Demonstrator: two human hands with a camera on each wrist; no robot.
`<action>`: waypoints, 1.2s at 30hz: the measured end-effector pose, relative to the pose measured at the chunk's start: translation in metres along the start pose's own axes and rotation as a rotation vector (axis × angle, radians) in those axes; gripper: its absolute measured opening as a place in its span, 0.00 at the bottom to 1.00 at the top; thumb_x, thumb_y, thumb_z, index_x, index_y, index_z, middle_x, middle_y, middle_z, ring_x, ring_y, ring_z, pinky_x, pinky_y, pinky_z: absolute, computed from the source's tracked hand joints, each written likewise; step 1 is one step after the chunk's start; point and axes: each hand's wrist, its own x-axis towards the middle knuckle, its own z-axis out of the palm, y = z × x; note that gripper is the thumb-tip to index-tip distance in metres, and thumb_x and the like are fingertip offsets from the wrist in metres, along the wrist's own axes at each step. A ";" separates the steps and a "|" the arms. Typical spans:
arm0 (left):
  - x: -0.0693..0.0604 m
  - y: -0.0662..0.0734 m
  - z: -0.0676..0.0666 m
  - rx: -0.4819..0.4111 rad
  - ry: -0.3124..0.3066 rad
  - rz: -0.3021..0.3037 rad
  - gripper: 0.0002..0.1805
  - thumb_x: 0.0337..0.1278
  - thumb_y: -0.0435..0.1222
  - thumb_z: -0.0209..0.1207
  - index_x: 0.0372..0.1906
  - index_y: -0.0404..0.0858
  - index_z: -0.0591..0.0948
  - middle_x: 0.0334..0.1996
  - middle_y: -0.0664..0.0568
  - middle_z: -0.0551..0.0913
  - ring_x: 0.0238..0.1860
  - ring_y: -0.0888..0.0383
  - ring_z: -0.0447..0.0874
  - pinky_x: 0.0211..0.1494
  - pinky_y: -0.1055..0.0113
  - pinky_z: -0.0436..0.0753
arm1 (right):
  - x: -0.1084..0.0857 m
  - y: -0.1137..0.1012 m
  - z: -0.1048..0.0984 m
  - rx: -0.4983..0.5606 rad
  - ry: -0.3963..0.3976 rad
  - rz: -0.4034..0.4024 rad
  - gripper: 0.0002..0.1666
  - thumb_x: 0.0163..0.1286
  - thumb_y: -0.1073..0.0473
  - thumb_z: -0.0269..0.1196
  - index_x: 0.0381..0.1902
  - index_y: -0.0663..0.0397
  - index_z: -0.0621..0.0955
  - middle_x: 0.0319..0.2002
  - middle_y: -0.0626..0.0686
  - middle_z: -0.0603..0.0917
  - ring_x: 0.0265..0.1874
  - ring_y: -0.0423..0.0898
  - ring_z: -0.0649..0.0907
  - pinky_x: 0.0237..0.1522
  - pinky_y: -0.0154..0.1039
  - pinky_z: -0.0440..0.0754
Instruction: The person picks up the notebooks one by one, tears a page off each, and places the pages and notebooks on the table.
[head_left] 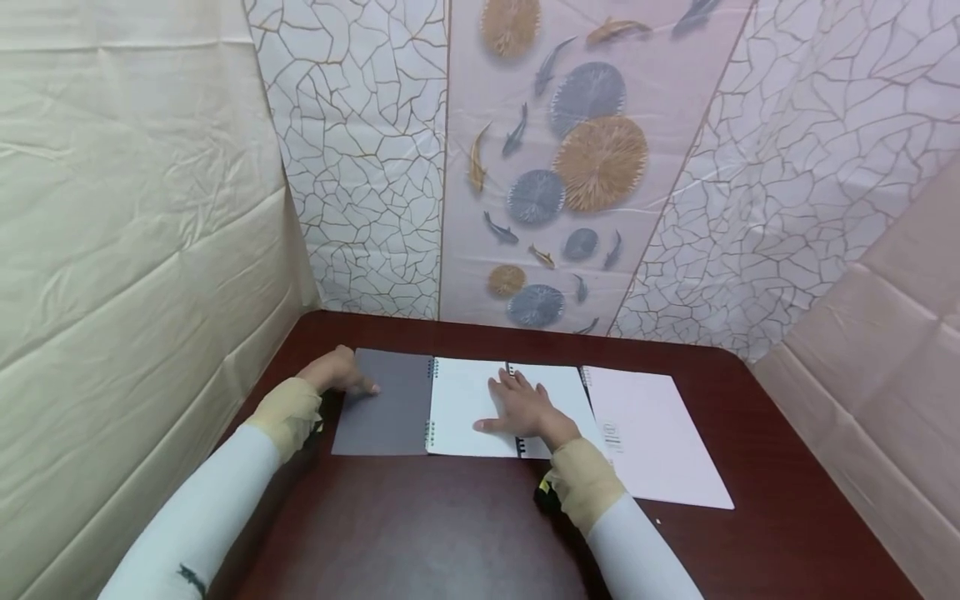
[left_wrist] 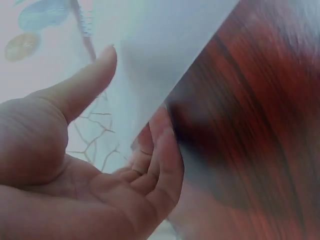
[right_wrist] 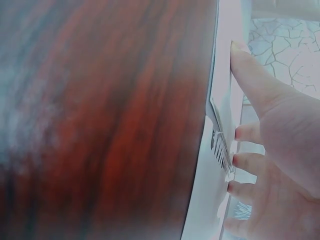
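Note:
Two spiral-bound notebooks lie side by side and touching or overlapping. On the first, the grey cover (head_left: 393,417) is at the left and a white page (head_left: 459,400) at the right. My left hand (head_left: 337,372) grips the cover's left edge, thumb on top; in the left wrist view the fingertips of the left hand (left_wrist: 115,165) pass behind the sheet (left_wrist: 160,50). Spread flat, my right hand (head_left: 521,407) rests across the white page and the second notebook's left page (head_left: 558,392), over the black binding. The right wrist view shows the right hand (right_wrist: 275,150) with extended fingers against the paper.
A pale pink sheet or cover (head_left: 660,433) lies at the right of the notebooks. Dark red-brown wood forms the table (head_left: 420,533), with a tiny white speck (head_left: 658,522) near the pink sheet. Patterned cloth (head_left: 360,167) hangs behind, and plain cream cloth (head_left: 135,208) at the sides.

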 end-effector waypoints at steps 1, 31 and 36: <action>-0.002 -0.001 0.000 -0.050 -0.005 -0.005 0.45 0.62 0.48 0.75 0.64 0.15 0.68 0.50 0.28 0.79 0.46 0.43 0.82 0.52 0.54 0.84 | 0.000 0.000 0.000 0.003 0.001 0.000 0.60 0.70 0.25 0.64 0.85 0.55 0.60 0.85 0.62 0.51 0.83 0.66 0.51 0.77 0.73 0.49; -0.082 0.005 0.020 -0.326 0.129 0.329 0.47 0.66 0.36 0.64 0.78 0.22 0.50 0.73 0.23 0.63 0.73 0.33 0.66 0.73 0.40 0.69 | 0.001 0.001 0.000 0.019 0.012 -0.003 0.60 0.70 0.26 0.65 0.84 0.57 0.60 0.85 0.63 0.51 0.83 0.67 0.51 0.76 0.74 0.50; -0.085 0.018 0.020 -0.331 0.127 0.405 0.50 0.66 0.35 0.58 0.82 0.22 0.43 0.81 0.26 0.49 0.82 0.35 0.51 0.79 0.40 0.59 | 0.000 0.001 0.002 0.026 0.009 -0.001 0.60 0.70 0.26 0.64 0.85 0.55 0.60 0.85 0.62 0.51 0.83 0.66 0.50 0.77 0.73 0.49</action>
